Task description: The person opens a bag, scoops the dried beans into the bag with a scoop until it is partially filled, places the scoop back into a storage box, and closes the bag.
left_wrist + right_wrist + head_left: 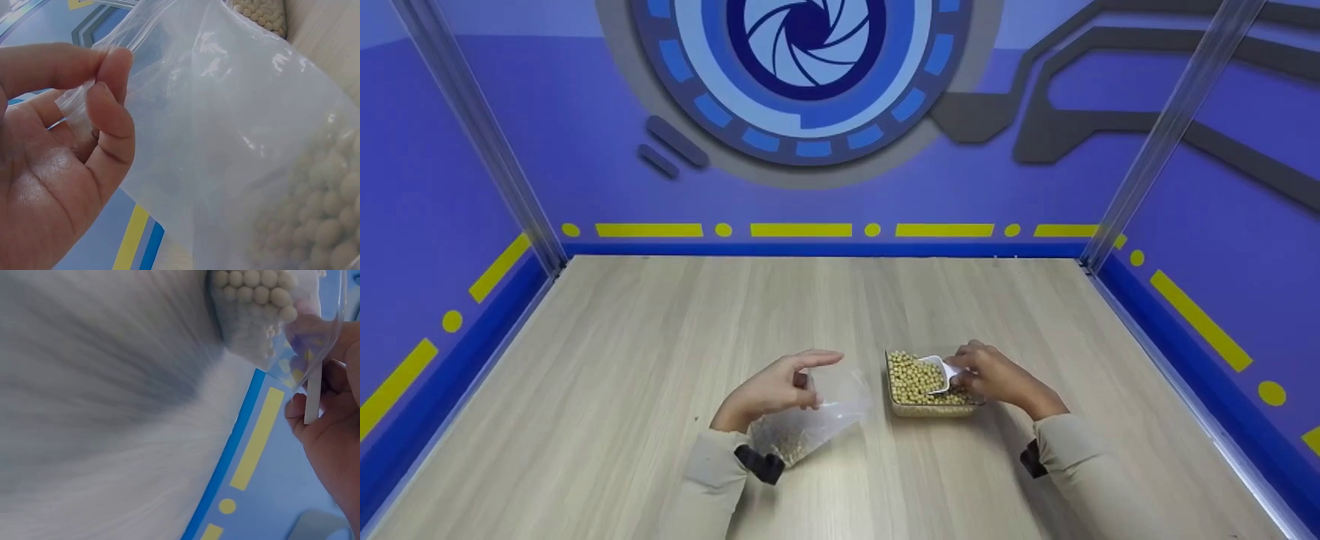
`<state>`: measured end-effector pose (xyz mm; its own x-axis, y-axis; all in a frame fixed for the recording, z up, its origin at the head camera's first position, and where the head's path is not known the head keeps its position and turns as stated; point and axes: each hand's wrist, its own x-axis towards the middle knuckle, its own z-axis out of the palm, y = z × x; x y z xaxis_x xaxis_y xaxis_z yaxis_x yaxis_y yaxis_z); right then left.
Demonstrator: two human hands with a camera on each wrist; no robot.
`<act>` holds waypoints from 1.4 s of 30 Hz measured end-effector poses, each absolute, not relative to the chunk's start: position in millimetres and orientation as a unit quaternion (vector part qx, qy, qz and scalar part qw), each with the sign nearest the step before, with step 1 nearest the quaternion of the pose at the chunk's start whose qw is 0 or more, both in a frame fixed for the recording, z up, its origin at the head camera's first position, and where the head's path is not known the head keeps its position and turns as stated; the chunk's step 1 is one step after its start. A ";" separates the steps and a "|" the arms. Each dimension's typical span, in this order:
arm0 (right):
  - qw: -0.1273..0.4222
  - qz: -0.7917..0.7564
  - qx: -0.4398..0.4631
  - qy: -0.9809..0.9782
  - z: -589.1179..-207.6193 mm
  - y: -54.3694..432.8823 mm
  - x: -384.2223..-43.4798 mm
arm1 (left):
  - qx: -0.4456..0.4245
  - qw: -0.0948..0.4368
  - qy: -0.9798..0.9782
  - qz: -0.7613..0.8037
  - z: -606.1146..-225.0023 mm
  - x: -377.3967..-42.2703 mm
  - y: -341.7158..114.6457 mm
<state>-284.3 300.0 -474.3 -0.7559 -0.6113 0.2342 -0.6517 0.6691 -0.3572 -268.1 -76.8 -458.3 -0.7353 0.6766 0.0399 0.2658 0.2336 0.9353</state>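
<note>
Clock read on the head view, 12 at the far wall.

Walls point(885, 202): blue-purple print at 9, 12 and 3 o'clock; yellow dashes and dots along the foot.

Table point(660, 337): pale wood grain. Bears bag and box, side by side, narrow gap between.

Bag point(817, 427): clear, zip-edged, partly filled. Sits at 4 o'clock of the left hand point(780, 384), whose thumb and finger pinch the zip edge. Contents gathered toward its 8 o'clock end.

Right hand point(996, 379): at the box's 3 o'clock side, fingers curled round a handle. Pale sleeve, dark strap point(1033, 459) at the wrist.

Box point(934, 411): clear, roughly rectangular, between 2 and 3 o'clock of the bag. Well filled.

Scoop point(949, 370): white, handle in the right fingers, mouth among the beans in the box.

Beans point(911, 379): round, yellowish; in box and bag both.
</note>
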 end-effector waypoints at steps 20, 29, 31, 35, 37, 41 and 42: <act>0.007 0.276 0.327 -0.904 -476.7 311.1 -292.1 | 0.304 0.191 0.759 0.544 -459.3 -268.6 -77.8; -0.013 0.296 0.297 -0.907 -473.2 313.1 -292.4 | 0.305 0.198 0.756 0.544 -458.8 -268.4 -77.9; -0.016 0.303 0.296 -0.906 -472.4 314.4 -291.8 | 0.305 0.199 0.755 0.545 -458.9 -268.4 -77.8; -0.024 0.313 0.294 -0.903 -472.9 316.7 -291.6 | 0.306 0.199 0.754 0.546 -459.3 -268.7 -77.6; -0.032 0.320 0.288 -0.902 -473.5 317.1 -291.4 | 0.306 0.200 0.753 0.547 -459.4 -268.9 -77.4; -0.048 0.330 0.277 -0.901 -469.3 314.8 -288.2 | 0.306 0.202 0.753 0.547 -459.6 -269.1 -77.3; -0.051 0.333 0.275 -0.901 -469.2 315.0 -287.9 | 0.306 0.201 0.754 0.545 -459.7 -269.3 -77.2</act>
